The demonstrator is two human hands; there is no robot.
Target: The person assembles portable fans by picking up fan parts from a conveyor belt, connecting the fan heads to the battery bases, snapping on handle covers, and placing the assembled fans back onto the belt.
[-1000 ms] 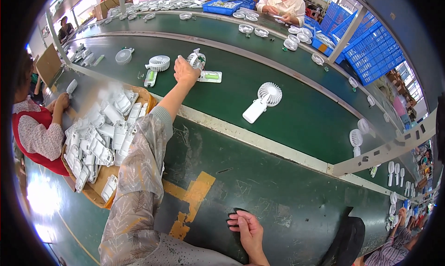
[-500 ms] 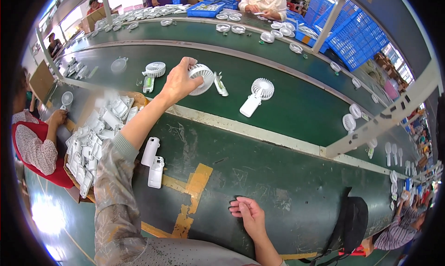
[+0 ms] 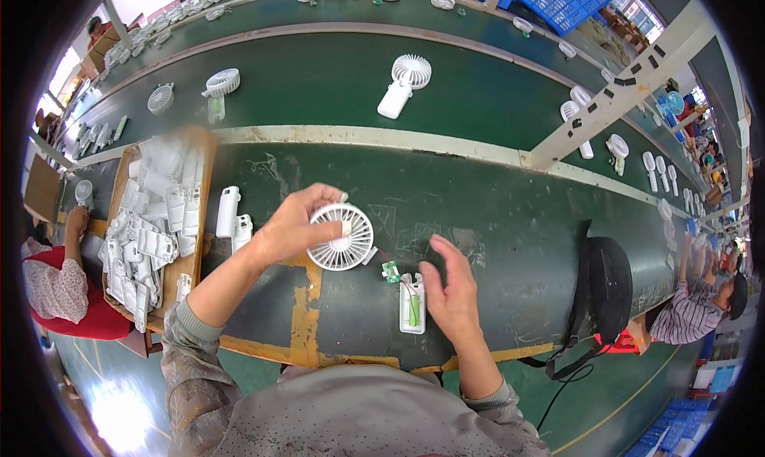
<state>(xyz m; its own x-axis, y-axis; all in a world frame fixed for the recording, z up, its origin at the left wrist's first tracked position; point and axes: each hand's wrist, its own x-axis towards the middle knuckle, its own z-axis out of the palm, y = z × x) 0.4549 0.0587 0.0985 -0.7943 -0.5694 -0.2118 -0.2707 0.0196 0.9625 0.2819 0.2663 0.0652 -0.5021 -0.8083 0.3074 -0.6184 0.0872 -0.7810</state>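
My left hand (image 3: 288, 227) grips a round white fan head (image 3: 352, 251) above the bench, its thumb across the grille. A thin red wire runs from the fan head to a small green circuit board (image 3: 390, 272). Just below the board, an open white handle shell (image 3: 406, 323) with a green battery (image 3: 414, 307) in it rests on the bench. Close to the right side of this shell is my right hand (image 3: 456, 296), fingers apart and holding nothing. Two loose white handle covers, one whole (image 3: 228, 211) and one partly hidden (image 3: 242, 232), lie left of my left hand.
A carton (image 3: 205, 186) heaped with white shells stands on the left. Beyond the bench's pale rail (image 3: 319, 141), a green belt (image 3: 311, 82) carries fans, including a handheld fan (image 3: 411, 71). A black bag (image 3: 610, 278) and a slanted post (image 3: 617, 86) are at right. Co-workers sit on both sides.
My left hand has brought the fan head from the belt to the bench, with its wired board and battery-holding shell. My right hand has come beside that shell. The view has shifted.
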